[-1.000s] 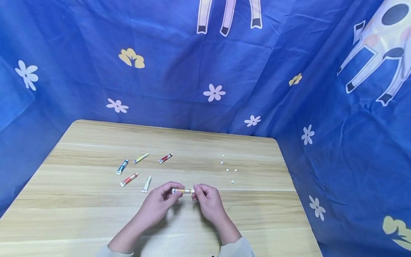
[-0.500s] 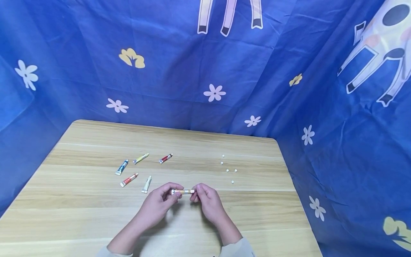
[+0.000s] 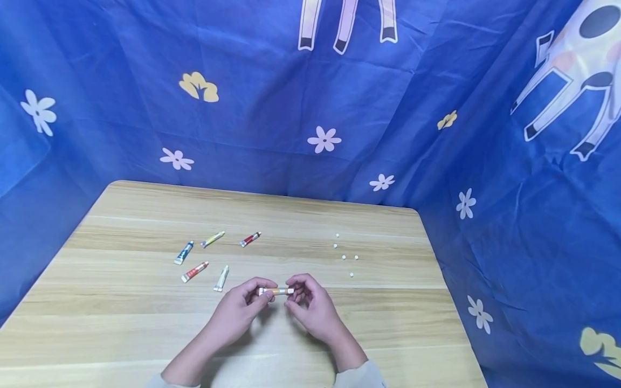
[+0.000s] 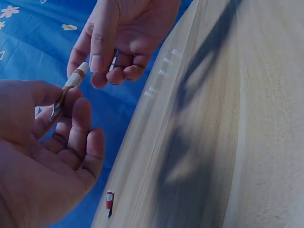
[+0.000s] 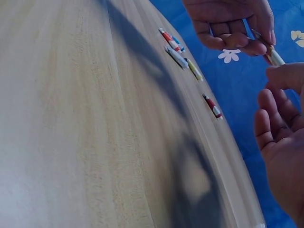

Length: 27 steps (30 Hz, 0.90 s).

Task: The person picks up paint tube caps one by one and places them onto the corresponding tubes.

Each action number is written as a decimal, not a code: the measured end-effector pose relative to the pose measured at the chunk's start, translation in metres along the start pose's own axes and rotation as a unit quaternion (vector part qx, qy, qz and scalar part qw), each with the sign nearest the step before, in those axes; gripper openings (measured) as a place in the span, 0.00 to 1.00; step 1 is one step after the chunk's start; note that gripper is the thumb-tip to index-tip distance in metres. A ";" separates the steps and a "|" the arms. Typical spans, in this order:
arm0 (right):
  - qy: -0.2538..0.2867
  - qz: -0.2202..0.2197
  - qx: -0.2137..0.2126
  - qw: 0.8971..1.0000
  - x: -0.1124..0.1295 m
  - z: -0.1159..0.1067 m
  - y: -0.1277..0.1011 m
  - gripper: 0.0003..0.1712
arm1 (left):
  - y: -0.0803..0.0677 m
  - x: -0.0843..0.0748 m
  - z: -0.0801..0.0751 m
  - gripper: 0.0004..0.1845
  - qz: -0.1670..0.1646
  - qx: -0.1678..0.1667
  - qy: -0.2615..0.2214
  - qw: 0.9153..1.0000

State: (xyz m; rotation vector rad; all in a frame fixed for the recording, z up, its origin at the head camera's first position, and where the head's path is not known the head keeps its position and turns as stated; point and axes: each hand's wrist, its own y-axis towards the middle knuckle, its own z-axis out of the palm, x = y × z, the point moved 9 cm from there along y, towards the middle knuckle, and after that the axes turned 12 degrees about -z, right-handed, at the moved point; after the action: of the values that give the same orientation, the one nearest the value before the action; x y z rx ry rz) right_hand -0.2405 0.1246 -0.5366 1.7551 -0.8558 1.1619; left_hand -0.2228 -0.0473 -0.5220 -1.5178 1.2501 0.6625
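An orange tube [image 3: 275, 291] is pinched by the left hand [image 3: 241, 310] just above the table [image 3: 388, 334], near five uncapped tubes [image 3: 194, 271]. Its cap end is gripped by the right hand [image 3: 310, 307] (apparently unscrewing). Five caps [image 3: 343, 257] lie removed; one remains.

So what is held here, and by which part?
A small orange paint tube: left hand pinches its flat crimped end, right hand pinches the white cap end.

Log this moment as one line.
left hand: pinches orange tube | right hand: at tube's cap end | five tubes and caps on table
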 end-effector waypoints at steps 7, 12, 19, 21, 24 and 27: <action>-0.008 0.004 -0.020 1.000 0.000 -0.005 0.000 0.14 | 0.000 0.002 0.001 0.09 0.005 0.004 0.000 1.000; -0.010 0.019 -0.040 0.999 0.000 -0.009 -0.001 0.09 | 0.000 0.002 0.001 0.09 0.002 0.008 -0.002 1.000; -0.006 0.035 -0.045 0.998 -0.005 -0.008 -0.001 0.10 | 0.000 0.004 0.000 0.10 -0.001 0.008 0.005 1.000; 0.003 0.040 -0.042 0.998 -0.008 -0.007 -0.002 0.10 | 0.000 0.006 0.001 0.11 0.001 0.012 0.009 1.000; 0.009 0.042 -0.039 0.998 -0.011 -0.006 -0.003 0.11 | 0.000 0.007 0.001 0.13 0.010 0.019 0.013 1.000; 0.010 0.044 -0.033 0.998 -0.015 -0.005 -0.003 0.12 | -0.001 0.008 0.000 0.13 0.016 0.019 0.013 1.000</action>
State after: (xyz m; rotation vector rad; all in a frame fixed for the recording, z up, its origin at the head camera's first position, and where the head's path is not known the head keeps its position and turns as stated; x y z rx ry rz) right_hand -0.2450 0.1310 -0.5502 1.6630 -0.9574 1.1927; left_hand -0.2197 -0.0500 -0.5290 -1.4825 1.3031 0.6390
